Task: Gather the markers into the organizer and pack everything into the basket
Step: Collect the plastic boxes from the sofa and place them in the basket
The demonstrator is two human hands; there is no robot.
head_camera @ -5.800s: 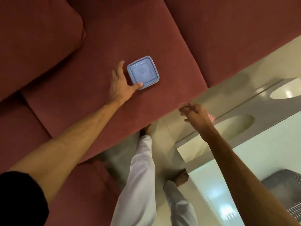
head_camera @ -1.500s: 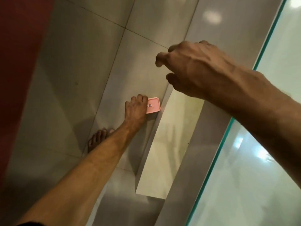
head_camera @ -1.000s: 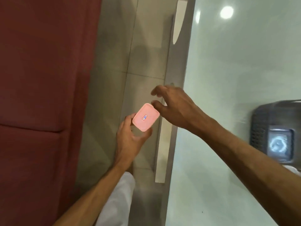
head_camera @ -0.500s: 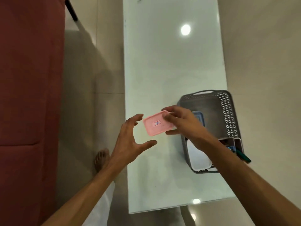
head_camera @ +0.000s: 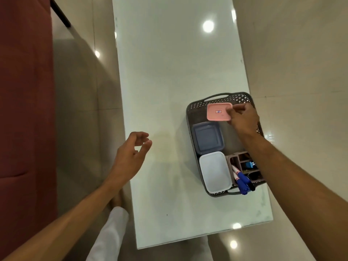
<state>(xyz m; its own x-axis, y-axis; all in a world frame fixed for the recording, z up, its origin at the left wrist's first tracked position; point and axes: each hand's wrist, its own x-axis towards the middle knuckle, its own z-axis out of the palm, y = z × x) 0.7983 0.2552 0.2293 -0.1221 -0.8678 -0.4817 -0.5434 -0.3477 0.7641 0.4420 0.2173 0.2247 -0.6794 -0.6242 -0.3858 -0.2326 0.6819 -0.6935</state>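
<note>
Now right hand pinches pink box over far end of basket; left hand empty, fingers loosely spread, above table. Organizer with markers in basket near corner.

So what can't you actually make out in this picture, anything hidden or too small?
From the head view:
- The sticker on the pink container: print too small to read.
- The organizer: its right side is covered by the right forearm, so its contents there are hidden.
- Under the pink container: whether it rests on the basket floor cannot be told; the right hand grips its edge.
- The white container and blue container: lids hide any contents.
</note>
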